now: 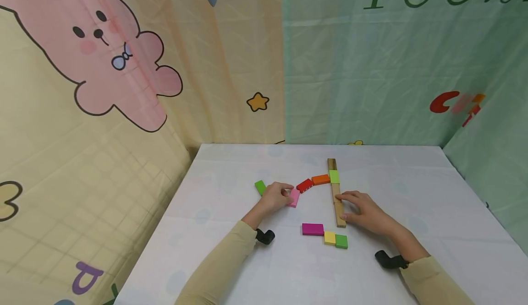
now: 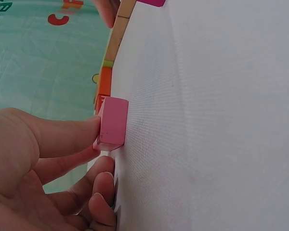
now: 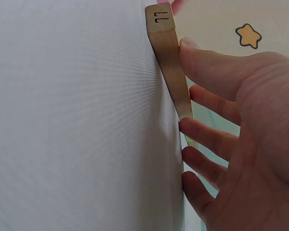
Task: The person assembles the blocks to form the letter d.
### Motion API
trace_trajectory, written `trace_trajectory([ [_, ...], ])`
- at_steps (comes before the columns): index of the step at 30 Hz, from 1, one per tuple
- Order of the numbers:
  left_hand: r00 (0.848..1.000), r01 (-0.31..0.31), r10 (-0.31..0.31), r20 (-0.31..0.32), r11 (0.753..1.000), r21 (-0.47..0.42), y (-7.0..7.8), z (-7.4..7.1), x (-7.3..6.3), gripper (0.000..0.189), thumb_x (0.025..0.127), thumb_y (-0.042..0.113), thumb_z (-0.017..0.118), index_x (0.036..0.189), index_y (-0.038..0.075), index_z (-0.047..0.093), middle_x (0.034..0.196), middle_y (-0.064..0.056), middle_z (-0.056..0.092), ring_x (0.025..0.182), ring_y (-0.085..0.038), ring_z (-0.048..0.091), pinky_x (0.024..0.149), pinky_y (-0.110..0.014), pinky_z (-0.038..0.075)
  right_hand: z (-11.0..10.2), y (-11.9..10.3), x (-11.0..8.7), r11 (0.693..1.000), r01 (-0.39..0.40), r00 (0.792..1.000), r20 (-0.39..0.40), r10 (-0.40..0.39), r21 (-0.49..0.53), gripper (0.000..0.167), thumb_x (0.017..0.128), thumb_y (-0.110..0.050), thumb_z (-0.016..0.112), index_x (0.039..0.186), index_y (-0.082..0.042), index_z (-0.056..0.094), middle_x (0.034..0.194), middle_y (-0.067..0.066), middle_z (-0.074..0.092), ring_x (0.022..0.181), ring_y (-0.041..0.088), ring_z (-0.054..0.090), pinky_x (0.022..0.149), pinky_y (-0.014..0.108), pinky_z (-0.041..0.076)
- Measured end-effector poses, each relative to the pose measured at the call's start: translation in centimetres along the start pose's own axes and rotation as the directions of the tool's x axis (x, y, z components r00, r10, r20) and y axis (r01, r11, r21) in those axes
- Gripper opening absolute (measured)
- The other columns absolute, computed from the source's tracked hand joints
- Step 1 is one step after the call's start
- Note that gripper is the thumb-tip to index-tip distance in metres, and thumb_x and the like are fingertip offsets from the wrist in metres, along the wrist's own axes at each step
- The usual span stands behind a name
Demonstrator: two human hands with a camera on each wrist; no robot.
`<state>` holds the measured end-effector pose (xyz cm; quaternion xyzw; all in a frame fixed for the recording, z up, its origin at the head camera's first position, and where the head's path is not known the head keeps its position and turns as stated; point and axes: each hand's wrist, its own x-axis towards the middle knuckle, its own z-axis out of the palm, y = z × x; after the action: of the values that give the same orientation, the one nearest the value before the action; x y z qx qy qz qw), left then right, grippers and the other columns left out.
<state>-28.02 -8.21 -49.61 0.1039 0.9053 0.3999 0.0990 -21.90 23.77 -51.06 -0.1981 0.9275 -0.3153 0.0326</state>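
Observation:
My left hand (image 1: 275, 198) pinches a pink block (image 2: 114, 121) between thumb and forefinger, low at the white table. In the head view a red block (image 1: 305, 185) lies at the pink block's far right. An orange block (image 1: 321, 179) continues from it to a light green block (image 1: 334, 176). The light green block sits within a long strip of plain wooden blocks (image 1: 339, 214). Along the strip's right side, my right hand (image 1: 367, 211) touches the wood with thumb and fingertips. The near wooden block's end (image 3: 161, 18) bears two dark marks in the right wrist view.
A green block (image 1: 260, 187) lies just beyond my left hand, partly covered by it. Nearer on the table (image 1: 284, 268) are a magenta block (image 1: 312, 229), a yellow block (image 1: 329, 237) and a green block (image 1: 341, 241), in a stepped row. Printed curtains (image 1: 243, 57) hang behind.

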Motion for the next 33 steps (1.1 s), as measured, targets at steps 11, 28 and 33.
trace_trajectory([
  [11, 1.000, -0.002, 0.002, 0.006, 1.000, 0.009, 0.0, -0.1, 0.1, 0.035, 0.091, 0.012, 0.075, 0.126, 0.012, 0.071, 0.079, -0.002, 0.060, 0.069, -0.016, 0.053, 0.058, -0.025, 0.043, -0.1, 0.1, 0.0, 1.000, -0.003, 1.000, -0.002, 0.003, -0.007, 0.064, 0.090, -0.037, 0.077, 0.147, -0.019, 0.054, 0.147, 0.016, 0.045, 0.132, 0.041, 0.037, 0.100, 0.065, 0.041],
  [28, 0.999, 0.033, -0.033, -0.005, 0.999, -0.004, 0.4, -0.5, -0.4, 0.036, 0.092, 0.016, 0.074, 0.127, 0.011, 0.069, 0.081, -0.004, 0.060, 0.070, -0.017, 0.054, 0.059, -0.026, 0.045, 0.1, 0.0, 0.1, 1.000, 0.001, 1.000, 0.003, -0.001, 0.017, 0.064, 0.091, -0.034, 0.076, 0.147, -0.018, 0.053, 0.148, 0.018, 0.044, 0.133, 0.041, 0.036, 0.101, 0.066, 0.038],
  [33, 0.999, 0.038, -0.038, -0.003, 0.999, -0.007, 0.6, -1.0, -0.8, 0.038, 0.094, 0.018, 0.073, 0.131, 0.013, 0.066, 0.090, -0.003, 0.061, 0.078, -0.019, 0.056, 0.064, -0.027, 0.049, -0.1, -0.1, 0.0, 1.000, 0.002, 1.000, 0.007, -0.002, 0.006, 0.065, 0.091, -0.037, 0.076, 0.148, -0.018, 0.052, 0.147, 0.018, 0.044, 0.133, 0.042, 0.037, 0.101, 0.066, 0.039],
])
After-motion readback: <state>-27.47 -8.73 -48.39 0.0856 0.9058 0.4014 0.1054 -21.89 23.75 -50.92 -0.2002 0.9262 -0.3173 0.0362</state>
